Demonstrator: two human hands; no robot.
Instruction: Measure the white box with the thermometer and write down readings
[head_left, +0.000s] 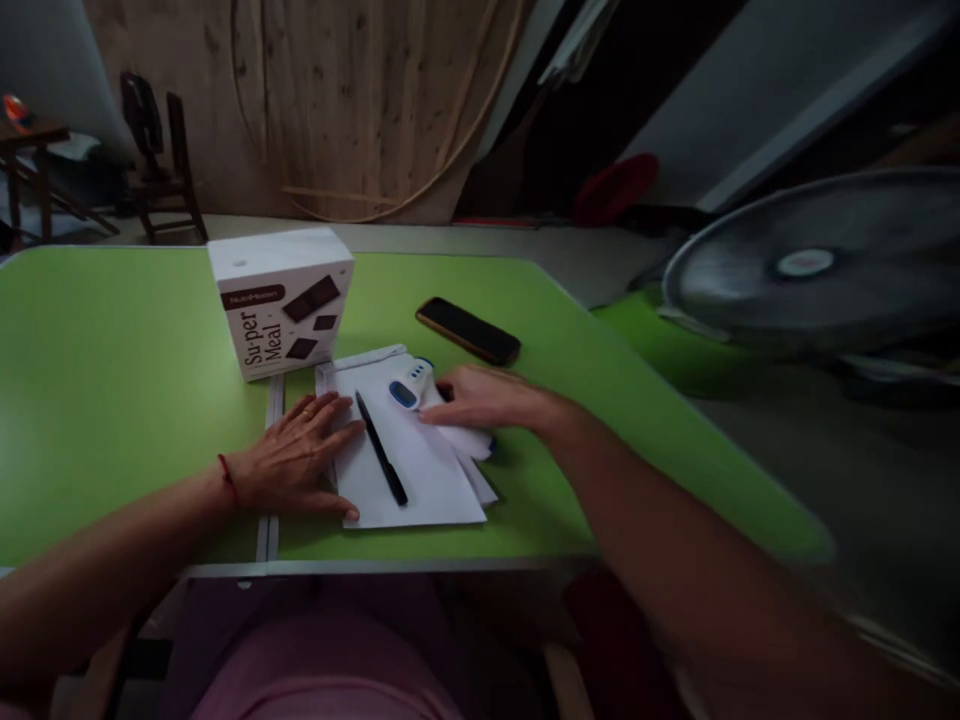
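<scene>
A white notepad (427, 490) lies on the green table, with a black pen (382, 450) slanting across its top sheet. My left hand (307, 455) rests flat with fingers spread, over the notepad's left edge and the table beside it. My right hand (491, 397) is closed around a white and blue infrared thermometer (461, 437), which lies over the notepad's right side. The thermometer's small dark display faces up and left; my fingers hide its middle. No finger of my left hand clearly grips the pen.
A white "Su-per Meal" box (281, 300) stands upright behind my left hand. Beyond my right hand lies a dark phone (469, 330). The green table (150, 400) has a seam left of the notepad. A large fan (810, 265) stands at the right, off the table.
</scene>
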